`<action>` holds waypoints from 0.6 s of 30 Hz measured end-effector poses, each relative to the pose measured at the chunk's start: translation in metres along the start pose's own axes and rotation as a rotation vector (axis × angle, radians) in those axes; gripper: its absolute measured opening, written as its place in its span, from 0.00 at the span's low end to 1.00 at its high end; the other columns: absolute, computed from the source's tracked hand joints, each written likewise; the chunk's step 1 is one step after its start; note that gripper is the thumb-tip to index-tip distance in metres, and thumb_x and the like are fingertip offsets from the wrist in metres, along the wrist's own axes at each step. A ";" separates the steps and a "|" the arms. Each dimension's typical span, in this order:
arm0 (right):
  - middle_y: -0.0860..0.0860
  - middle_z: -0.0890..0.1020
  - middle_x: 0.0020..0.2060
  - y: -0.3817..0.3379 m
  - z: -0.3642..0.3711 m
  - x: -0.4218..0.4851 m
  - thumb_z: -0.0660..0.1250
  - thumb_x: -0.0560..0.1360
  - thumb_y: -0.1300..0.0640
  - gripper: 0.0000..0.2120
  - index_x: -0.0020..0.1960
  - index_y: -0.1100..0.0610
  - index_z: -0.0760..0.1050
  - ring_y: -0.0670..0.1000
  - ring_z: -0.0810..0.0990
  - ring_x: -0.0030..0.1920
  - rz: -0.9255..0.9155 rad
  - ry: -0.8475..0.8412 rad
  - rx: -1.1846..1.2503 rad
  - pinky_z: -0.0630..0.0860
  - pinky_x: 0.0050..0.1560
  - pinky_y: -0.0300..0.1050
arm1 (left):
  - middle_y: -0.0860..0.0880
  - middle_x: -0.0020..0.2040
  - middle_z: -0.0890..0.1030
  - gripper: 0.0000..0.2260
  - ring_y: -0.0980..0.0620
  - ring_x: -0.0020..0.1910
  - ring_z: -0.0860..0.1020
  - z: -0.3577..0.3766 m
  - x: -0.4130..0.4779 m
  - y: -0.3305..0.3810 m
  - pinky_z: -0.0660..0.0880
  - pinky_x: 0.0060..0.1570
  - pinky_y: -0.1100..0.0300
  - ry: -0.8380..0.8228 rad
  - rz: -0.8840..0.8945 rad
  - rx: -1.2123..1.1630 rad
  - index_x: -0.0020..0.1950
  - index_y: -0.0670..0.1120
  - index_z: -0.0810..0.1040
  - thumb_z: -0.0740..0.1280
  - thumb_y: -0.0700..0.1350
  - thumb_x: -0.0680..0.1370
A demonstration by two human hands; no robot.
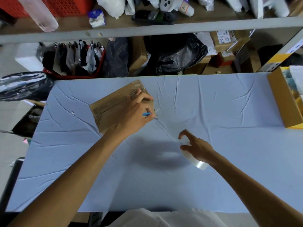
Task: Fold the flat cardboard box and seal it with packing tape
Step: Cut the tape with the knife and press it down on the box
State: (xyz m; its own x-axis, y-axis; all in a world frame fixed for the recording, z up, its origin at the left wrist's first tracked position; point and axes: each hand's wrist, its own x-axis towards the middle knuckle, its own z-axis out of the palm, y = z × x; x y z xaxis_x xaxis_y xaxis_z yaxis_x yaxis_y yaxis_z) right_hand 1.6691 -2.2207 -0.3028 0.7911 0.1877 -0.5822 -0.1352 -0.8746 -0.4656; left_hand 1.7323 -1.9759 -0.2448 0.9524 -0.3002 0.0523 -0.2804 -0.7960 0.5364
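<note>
2 bare hands work above a table (229, 120) draped in a wrinkled, pale blue cloth. We take the cardboard box (111, 110) as our landmark: it lies on the cloth, brown and printed, turned at an angle, and it looks flat or nearly flat.

The left hand (136, 112) rests on the right end of the box, with its fingers curled over that edge. Between those fingers it grips a small blue tool (146, 114); we cannot tell what kind of tool it is. A scrap of clear tape glints just beside the same corner of the box.

Right of the box and nearer to us, well apart from it, the right hand (198, 146) holds a roll of clear packing tape (199, 164) under its palm. Its thumb and forefinger are spread wide and point back toward the box, while its other fingers are hidden behind the roll. A soft shadow falls on the cloth between the box and this hand.

Far to the right of the box, an open carton (278, 102) sits at the table's edge. Beyond the box, past the table's far edge, we see a red basket (54, 74) of dark packets, a black bag (177, 53) and stacked parcels under a grey shelf (147, 30).
</note>
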 end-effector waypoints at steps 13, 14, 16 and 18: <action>0.51 0.81 0.46 -0.011 0.011 -0.002 0.61 0.77 0.46 0.08 0.51 0.50 0.71 0.57 0.79 0.45 0.149 0.252 -0.102 0.67 0.41 0.44 | 0.49 0.60 0.76 0.07 0.45 0.73 0.62 0.000 -0.001 0.001 0.54 0.63 0.53 0.004 0.037 0.034 0.34 0.43 0.80 0.74 0.41 0.71; 0.52 0.81 0.45 -0.012 0.013 -0.002 0.62 0.77 0.47 0.09 0.55 0.49 0.69 0.57 0.78 0.43 0.129 0.248 -0.115 0.67 0.40 0.45 | 0.49 0.60 0.76 0.07 0.45 0.73 0.63 0.000 -0.001 0.001 0.54 0.63 0.54 0.014 0.040 0.039 0.34 0.43 0.80 0.74 0.41 0.71; 0.53 0.79 0.40 -0.015 0.015 -0.001 0.64 0.75 0.50 0.23 0.67 0.44 0.59 0.56 0.75 0.36 0.092 0.230 -0.172 0.68 0.39 0.45 | 0.49 0.59 0.77 0.07 0.45 0.72 0.63 0.000 -0.002 0.001 0.53 0.63 0.54 0.028 0.036 0.037 0.34 0.43 0.79 0.74 0.41 0.71; 0.52 0.77 0.39 -0.021 0.013 -0.001 0.65 0.75 0.51 0.32 0.73 0.42 0.53 0.55 0.74 0.36 0.079 0.227 -0.233 0.69 0.40 0.46 | 0.50 0.59 0.77 0.07 0.45 0.72 0.64 0.000 -0.002 0.001 0.55 0.65 0.52 0.030 0.041 0.042 0.34 0.43 0.79 0.74 0.41 0.71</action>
State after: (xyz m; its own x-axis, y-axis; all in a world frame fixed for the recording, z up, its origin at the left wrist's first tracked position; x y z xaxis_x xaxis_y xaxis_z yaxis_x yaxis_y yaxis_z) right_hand 1.6631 -2.1969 -0.3012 0.8999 0.0336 -0.4348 -0.0823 -0.9660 -0.2450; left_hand 1.7302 -1.9755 -0.2442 0.9431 -0.3172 0.0993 -0.3231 -0.8049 0.4977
